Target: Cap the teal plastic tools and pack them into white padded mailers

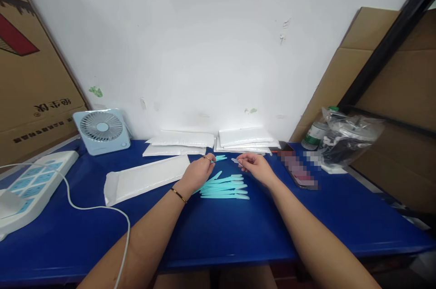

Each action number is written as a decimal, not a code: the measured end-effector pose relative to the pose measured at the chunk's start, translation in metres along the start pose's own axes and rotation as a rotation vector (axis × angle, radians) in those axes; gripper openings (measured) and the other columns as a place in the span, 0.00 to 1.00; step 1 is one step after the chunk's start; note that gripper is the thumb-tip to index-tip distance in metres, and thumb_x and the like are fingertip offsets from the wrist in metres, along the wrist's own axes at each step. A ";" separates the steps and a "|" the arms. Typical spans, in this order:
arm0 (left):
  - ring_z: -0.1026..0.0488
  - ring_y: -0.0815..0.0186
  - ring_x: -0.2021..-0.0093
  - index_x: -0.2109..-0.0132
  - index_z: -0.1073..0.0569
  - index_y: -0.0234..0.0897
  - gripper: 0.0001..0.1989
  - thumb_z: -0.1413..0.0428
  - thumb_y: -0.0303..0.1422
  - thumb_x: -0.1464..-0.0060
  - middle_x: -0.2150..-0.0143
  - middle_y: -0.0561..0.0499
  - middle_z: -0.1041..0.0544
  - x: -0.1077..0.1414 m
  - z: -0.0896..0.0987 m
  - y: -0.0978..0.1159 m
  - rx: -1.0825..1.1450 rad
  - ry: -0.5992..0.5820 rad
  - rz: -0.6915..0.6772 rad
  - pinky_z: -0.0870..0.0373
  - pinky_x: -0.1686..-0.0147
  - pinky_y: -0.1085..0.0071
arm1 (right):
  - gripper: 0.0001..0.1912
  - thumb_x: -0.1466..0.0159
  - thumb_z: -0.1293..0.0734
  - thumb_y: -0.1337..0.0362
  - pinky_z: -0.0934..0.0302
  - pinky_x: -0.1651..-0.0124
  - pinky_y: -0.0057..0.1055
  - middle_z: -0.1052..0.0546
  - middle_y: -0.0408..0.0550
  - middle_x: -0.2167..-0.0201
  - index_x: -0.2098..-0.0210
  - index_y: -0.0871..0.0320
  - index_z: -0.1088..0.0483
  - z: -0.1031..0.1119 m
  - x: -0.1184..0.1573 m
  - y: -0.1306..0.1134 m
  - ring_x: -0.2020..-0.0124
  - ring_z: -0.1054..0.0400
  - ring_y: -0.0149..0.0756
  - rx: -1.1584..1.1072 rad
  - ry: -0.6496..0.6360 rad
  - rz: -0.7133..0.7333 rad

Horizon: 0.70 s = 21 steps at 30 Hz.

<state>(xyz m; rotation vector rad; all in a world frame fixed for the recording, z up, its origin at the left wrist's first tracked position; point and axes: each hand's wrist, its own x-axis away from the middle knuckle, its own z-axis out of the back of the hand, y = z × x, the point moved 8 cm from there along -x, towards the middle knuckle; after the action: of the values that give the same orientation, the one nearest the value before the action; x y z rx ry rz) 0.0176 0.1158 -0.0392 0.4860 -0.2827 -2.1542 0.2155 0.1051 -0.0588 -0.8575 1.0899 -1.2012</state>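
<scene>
Several turquoise stick-like tools (225,187) lie in a loose row on the blue table. My left hand (200,171) is closed just above their left ends, with its fingertips at another turquoise tool (220,158) behind the row. My right hand (254,166) pinches a small translucent cap-like piece (235,161) between thumb and fingers, to the right of that tool. A flat white padded envelope (146,179) lies left of my left hand.
White envelopes are stacked at the wall, left (180,138) and right (245,138). A light blue fan (103,131), a power strip (37,189) and its cable are left. A phone (299,171), a bottle (312,137) and a plastic bag (347,137) are right.
</scene>
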 end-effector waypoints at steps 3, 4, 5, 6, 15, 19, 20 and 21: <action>0.29 0.65 0.66 0.62 0.30 0.40 0.12 0.56 0.39 0.40 0.65 0.50 0.25 0.003 -0.001 0.000 0.001 -0.052 -0.013 0.38 0.70 0.72 | 0.15 0.45 0.32 0.55 0.37 0.70 0.29 0.25 0.47 0.73 0.65 0.60 0.27 0.003 0.000 0.003 0.76 0.32 0.31 0.059 0.022 0.008; 0.29 0.65 0.67 0.64 0.29 0.40 0.11 0.53 0.39 0.42 0.66 0.51 0.25 0.004 -0.002 -0.002 0.001 -0.087 -0.004 0.39 0.71 0.72 | 0.14 0.44 0.33 0.55 0.37 0.70 0.29 0.24 0.48 0.73 0.65 0.60 0.27 0.004 -0.001 0.003 0.75 0.32 0.32 0.074 0.024 0.014; 0.29 0.65 0.68 0.65 0.29 0.40 0.10 0.51 0.40 0.44 0.67 0.51 0.25 0.006 -0.004 -0.005 0.003 -0.128 0.009 0.39 0.72 0.72 | 0.14 0.44 0.33 0.55 0.37 0.69 0.29 0.24 0.48 0.72 0.64 0.59 0.27 0.004 -0.001 0.003 0.75 0.32 0.32 0.084 0.024 0.021; 0.29 0.65 0.69 0.66 0.29 0.40 0.09 0.49 0.40 0.47 0.69 0.52 0.25 0.007 -0.005 -0.007 0.009 -0.169 0.022 0.40 0.73 0.73 | 0.14 0.44 0.33 0.55 0.36 0.69 0.30 0.24 0.48 0.72 0.65 0.59 0.27 0.004 -0.001 0.003 0.74 0.31 0.33 0.089 0.022 0.029; 0.29 0.65 0.66 0.67 0.27 0.39 0.08 0.47 0.37 0.49 0.66 0.50 0.24 0.006 0.000 -0.009 -0.101 -0.132 0.043 0.39 0.72 0.72 | 0.15 0.45 0.32 0.56 0.35 0.65 0.31 0.23 0.48 0.75 0.64 0.60 0.26 -0.003 0.001 0.006 0.72 0.28 0.36 0.134 -0.045 0.002; 0.28 0.64 0.67 0.68 0.27 0.39 0.05 0.47 0.32 0.51 0.67 0.50 0.24 0.003 -0.002 -0.008 -0.154 -0.112 0.015 0.39 0.72 0.72 | 0.10 0.43 0.34 0.58 0.37 0.66 0.29 0.24 0.45 0.74 0.67 0.58 0.28 -0.001 0.001 0.000 0.72 0.29 0.34 0.231 -0.032 0.050; 0.28 0.64 0.68 0.70 0.27 0.38 0.05 0.48 0.29 0.51 0.69 0.50 0.24 0.002 -0.002 -0.007 -0.171 -0.109 0.004 0.39 0.72 0.72 | 0.10 0.42 0.35 0.58 0.38 0.67 0.28 0.24 0.44 0.75 0.67 0.58 0.28 -0.001 0.002 -0.003 0.73 0.30 0.33 0.271 -0.027 0.070; 0.28 0.64 0.68 0.71 0.27 0.38 0.07 0.50 0.27 0.51 0.70 0.50 0.24 0.001 -0.002 -0.007 -0.179 -0.103 -0.007 0.39 0.72 0.72 | 0.10 0.42 0.35 0.58 0.39 0.69 0.28 0.25 0.44 0.75 0.68 0.57 0.27 -0.002 0.003 -0.006 0.74 0.32 0.33 0.318 -0.021 0.091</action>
<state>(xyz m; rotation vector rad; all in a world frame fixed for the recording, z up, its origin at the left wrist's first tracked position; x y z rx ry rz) 0.0131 0.1186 -0.0442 0.2746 -0.1432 -2.1904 0.2121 0.1014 -0.0542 -0.5684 0.8812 -1.2442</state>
